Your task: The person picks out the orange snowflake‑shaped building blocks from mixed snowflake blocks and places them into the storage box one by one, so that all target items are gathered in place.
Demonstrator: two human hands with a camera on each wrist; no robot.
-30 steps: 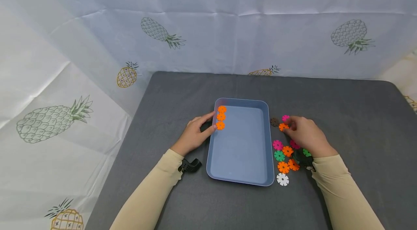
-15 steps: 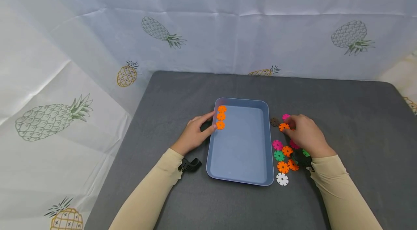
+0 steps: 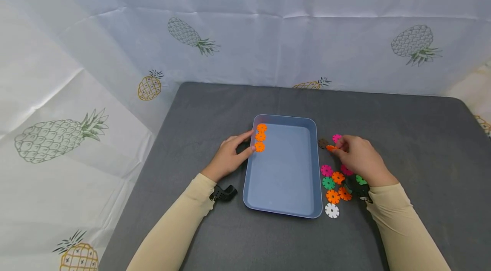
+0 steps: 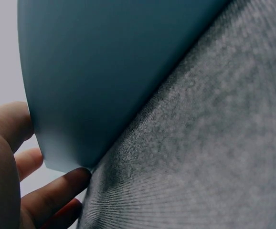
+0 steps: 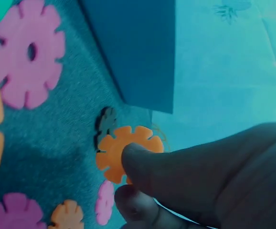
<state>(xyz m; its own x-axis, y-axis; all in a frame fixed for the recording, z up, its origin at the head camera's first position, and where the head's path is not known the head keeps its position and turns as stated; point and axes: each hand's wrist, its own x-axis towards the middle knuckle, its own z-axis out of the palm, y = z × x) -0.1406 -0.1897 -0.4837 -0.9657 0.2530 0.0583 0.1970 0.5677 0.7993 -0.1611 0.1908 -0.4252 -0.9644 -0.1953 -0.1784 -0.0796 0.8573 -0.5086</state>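
Observation:
My left hand rests at the left rim of a shallow blue tray, its thumb and forefinger spread along the edge. Up close in the left wrist view, the fingers touch the tray's wall. Inside, three orange notched discs form a column along the left side. Right of the tray, my right hand pinches another orange notched disc between thumb and fingers, tilted on edge. A brown disc and a pink disc lie beside that hand.
Nearer the front, several loose discs lie right of the tray: pink, green, orange and a white one. Some are partly under the right wrist. A grey cloth covers the table; a pineapple-print sheet hangs behind.
The orange disc by my right hand, flat half a second ago, is now tipped up between thumb and fingers. My left hand and the tray stay in place.

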